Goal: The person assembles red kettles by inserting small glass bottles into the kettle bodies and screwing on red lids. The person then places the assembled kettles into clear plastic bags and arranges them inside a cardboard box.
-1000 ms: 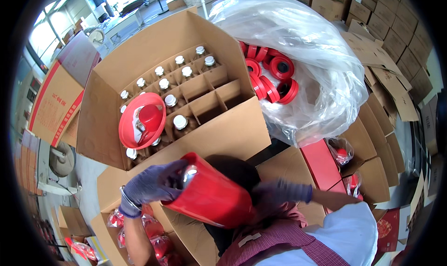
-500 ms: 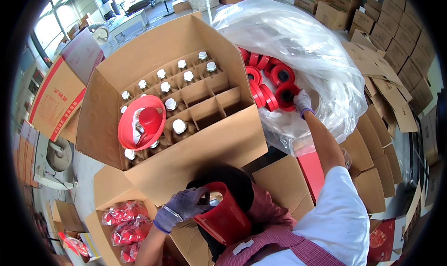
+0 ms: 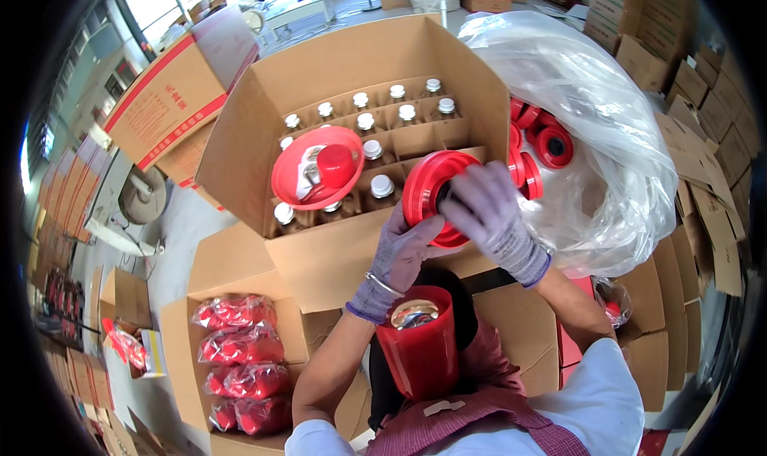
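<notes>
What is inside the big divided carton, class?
White-capped bottles stand in cardboard compartments. The red bowl and red ring cover others, whose contents cannot be seen.

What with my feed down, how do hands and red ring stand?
Left hand grips red ring. Right hand at its centre, blurred. Bottle box beyond; nothing seen blocking hands.

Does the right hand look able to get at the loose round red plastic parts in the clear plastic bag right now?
Probably yes: the clear plastic bag lies open nearby, and the visible round red plastic parts appear uncovered, but the right hand is busy at the red ring-shaped part in the left hand.
</notes>
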A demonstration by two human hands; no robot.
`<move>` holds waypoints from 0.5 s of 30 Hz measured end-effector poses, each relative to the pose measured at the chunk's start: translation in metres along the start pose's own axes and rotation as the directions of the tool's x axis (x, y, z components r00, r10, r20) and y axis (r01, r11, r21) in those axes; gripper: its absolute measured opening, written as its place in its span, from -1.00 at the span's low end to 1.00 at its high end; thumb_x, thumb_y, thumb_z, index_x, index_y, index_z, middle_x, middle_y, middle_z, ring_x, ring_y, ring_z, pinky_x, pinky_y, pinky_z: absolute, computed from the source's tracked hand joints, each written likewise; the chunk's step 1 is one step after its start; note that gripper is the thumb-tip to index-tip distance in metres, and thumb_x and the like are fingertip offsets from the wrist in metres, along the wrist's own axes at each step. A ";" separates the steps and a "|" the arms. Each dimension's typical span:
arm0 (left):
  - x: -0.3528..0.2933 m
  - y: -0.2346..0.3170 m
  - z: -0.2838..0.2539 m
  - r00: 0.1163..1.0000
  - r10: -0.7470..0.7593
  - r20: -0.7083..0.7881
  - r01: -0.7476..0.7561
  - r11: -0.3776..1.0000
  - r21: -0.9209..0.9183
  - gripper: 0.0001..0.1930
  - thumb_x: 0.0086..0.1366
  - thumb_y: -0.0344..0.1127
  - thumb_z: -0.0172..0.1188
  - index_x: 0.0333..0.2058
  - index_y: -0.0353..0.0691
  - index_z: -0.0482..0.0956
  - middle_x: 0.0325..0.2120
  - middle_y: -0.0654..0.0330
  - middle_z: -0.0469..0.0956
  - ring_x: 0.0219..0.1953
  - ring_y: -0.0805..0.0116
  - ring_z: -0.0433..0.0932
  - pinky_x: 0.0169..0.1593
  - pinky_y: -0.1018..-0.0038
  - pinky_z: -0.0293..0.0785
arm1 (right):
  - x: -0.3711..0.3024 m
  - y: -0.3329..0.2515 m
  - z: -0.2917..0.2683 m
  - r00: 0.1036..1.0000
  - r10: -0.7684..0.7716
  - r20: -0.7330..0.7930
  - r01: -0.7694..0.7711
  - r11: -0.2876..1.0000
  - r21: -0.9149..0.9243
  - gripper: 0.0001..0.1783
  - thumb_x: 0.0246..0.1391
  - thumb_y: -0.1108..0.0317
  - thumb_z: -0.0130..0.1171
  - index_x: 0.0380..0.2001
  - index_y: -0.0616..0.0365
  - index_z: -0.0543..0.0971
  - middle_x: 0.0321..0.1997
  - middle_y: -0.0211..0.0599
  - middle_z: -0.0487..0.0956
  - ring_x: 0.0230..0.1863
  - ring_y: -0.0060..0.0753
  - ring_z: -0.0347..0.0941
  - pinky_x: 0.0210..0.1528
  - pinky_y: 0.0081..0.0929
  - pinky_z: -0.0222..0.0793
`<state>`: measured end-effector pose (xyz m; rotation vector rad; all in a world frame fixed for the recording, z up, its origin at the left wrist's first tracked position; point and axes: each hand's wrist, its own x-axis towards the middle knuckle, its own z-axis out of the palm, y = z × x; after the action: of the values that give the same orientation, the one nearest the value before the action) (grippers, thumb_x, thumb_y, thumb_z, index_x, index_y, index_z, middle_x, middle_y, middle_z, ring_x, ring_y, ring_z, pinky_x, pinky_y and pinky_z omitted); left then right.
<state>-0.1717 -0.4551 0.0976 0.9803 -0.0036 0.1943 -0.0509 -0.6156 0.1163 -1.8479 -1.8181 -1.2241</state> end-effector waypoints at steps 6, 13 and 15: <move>-0.021 0.010 -0.016 0.921 0.341 -0.186 -0.234 0.869 0.437 -0.37 0.19 -0.52 0.26 0.24 -0.23 0.27 -0.03 0.24 0.51 -0.04 0.51 0.49 -0.03 0.55 0.50 | 0.008 -0.029 0.024 0.937 0.334 0.104 -0.345 0.834 0.430 -0.29 -0.07 0.29 0.25 0.20 0.12 0.30 0.15 0.08 0.34 0.11 0.05 0.37 0.02 -0.09 0.40; -0.046 0.031 -0.024 0.995 0.052 -0.084 -0.032 0.975 0.220 -0.52 0.30 -0.33 0.18 0.16 -0.28 0.35 -0.04 0.22 0.52 -0.04 0.49 0.50 0.03 0.50 0.48 | 0.021 -0.031 0.036 1.000 -0.009 0.021 0.005 0.980 0.199 -0.44 -0.05 0.42 0.14 0.10 -0.17 0.41 0.24 -0.04 0.25 0.01 0.09 0.43 -0.19 -0.24 0.56; -0.048 0.030 -0.025 0.992 0.061 -0.107 -0.027 0.955 0.294 -0.51 0.31 -0.33 0.16 0.18 -0.28 0.33 -0.05 0.24 0.51 -0.03 0.51 0.49 0.06 0.49 0.46 | 0.021 -0.033 0.048 0.997 0.006 0.073 -0.031 0.942 0.334 -0.54 0.00 0.38 0.16 0.04 -0.03 0.43 0.05 0.04 0.42 -0.11 -0.02 0.53 -0.21 -0.25 0.56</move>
<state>-0.2256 -0.4262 0.1043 1.2644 0.1115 0.2982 -0.0662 -0.5620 0.0904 -1.7283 -1.9016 -0.7883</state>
